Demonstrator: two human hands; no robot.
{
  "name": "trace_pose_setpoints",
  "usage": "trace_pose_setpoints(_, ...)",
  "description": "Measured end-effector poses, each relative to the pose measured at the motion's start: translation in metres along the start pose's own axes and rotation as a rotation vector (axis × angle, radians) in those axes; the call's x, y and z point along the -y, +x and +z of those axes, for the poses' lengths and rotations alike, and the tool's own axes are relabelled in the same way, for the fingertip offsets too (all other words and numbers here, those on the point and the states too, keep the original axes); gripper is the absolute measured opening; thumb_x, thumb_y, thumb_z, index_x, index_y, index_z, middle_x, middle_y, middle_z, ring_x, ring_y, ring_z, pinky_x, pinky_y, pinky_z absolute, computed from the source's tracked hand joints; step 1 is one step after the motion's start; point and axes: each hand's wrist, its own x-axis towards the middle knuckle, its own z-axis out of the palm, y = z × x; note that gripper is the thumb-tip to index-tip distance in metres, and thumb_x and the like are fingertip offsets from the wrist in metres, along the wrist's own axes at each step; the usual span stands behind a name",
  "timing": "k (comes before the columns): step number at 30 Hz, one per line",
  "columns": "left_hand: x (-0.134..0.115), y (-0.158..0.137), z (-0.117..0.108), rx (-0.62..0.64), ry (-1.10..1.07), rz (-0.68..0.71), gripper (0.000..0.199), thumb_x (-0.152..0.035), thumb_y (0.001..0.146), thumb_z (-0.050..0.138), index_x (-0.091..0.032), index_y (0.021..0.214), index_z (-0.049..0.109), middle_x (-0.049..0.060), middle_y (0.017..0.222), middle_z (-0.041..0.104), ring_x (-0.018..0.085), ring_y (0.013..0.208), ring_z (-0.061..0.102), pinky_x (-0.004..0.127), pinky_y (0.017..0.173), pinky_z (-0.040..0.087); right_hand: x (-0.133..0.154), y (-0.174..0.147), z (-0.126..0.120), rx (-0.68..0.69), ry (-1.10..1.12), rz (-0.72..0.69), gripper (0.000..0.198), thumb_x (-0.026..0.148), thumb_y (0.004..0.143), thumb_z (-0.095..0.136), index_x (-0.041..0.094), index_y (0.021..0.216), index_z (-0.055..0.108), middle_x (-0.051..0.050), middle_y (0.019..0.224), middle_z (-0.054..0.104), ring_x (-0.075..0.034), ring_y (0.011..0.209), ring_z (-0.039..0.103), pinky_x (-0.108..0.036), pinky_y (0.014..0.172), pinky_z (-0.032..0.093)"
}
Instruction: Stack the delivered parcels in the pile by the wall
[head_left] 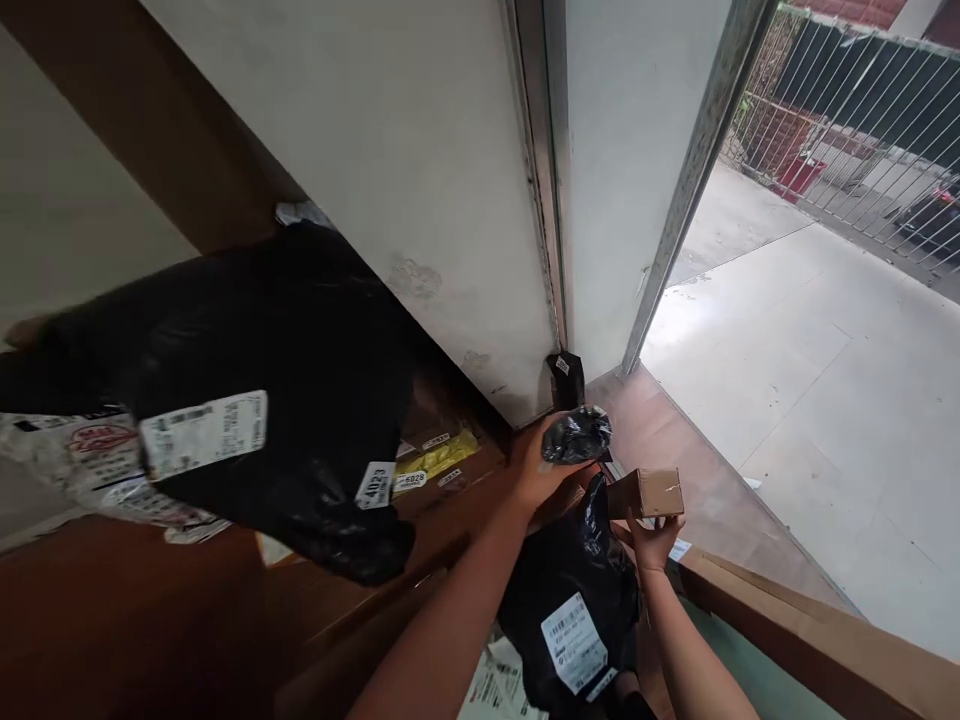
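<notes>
My left hand [541, 468] grips a small black plastic-wrapped parcel [577, 435], held up near the foot of the white wall. My right hand [651, 538] holds a small brown cardboard box [649, 492] just to the right of it. Below and between my forearms lies a black mailer bag [571, 590] with a white shipping label [574, 642]. A small black packet [566, 378] stands against the wall corner just above my left hand.
A big black bag [300, 370] with white labels lies on the brown shelf [112, 600] at left, over printed white mailers [90, 450] and a brown box with yellow tape [439, 455]. An open doorway [787, 350] at right leads to a pale paved yard with a metal fence [862, 110].
</notes>
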Motion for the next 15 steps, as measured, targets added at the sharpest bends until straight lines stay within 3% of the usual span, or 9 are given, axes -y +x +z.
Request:
trace_pose_setpoints(4,0.082,0.020,0.030,0.199,-0.050,0.019,0.069,-0.034,0.056,0.088,-0.020,0.117,0.058,0.009,0.119,0.068,0.029,0.112,0.063,0.048,0.104,0.047,-0.050,0.006,0.014,0.004,0.004,0.039,0.068,0.047,0.052,0.081,0.031,0.096,0.031,-0.001,0.100,0.047,-0.032,0.104,0.056,-0.045,0.088,0.053)
trace_pose_setpoints(8,0.148,0.024,0.050,0.286,-0.042,-0.030,0.072,-0.036,0.054,0.089,-0.018,0.117,0.058,0.011,0.117,0.068,0.028,0.110,0.062,0.046,0.103,0.045,-0.091,0.009,0.033,-0.012,-0.039,0.080,0.070,0.048,0.053,0.080,0.030,0.096,0.028,-0.002,0.098,0.052,-0.033,0.101,0.059,-0.044,0.083,0.054)
trace_pose_setpoints(11,0.176,0.023,0.059,0.385,-0.037,-0.054,0.072,-0.036,0.053,0.089,-0.019,0.116,0.060,0.010,0.115,0.069,0.029,0.108,0.063,0.046,0.101,0.046,-0.118,0.009,0.042,-0.072,-0.178,0.173,0.076,0.055,0.048,0.080,0.030,0.092,0.024,-0.003,0.092,0.054,-0.038,0.100,0.059,-0.047,0.081,0.053)
trace_pose_setpoints(15,0.181,0.022,0.068,0.497,-0.039,-0.050,0.079,-0.033,0.047,0.092,-0.019,0.118,0.060,0.010,0.118,0.068,0.029,0.112,0.061,0.042,0.102,0.045,-0.138,0.008,0.040,-0.079,-0.337,0.272,0.081,0.057,0.043,0.083,0.029,0.095,0.028,-0.013,0.102,0.061,-0.043,0.107,0.058,-0.051,0.086,0.052)
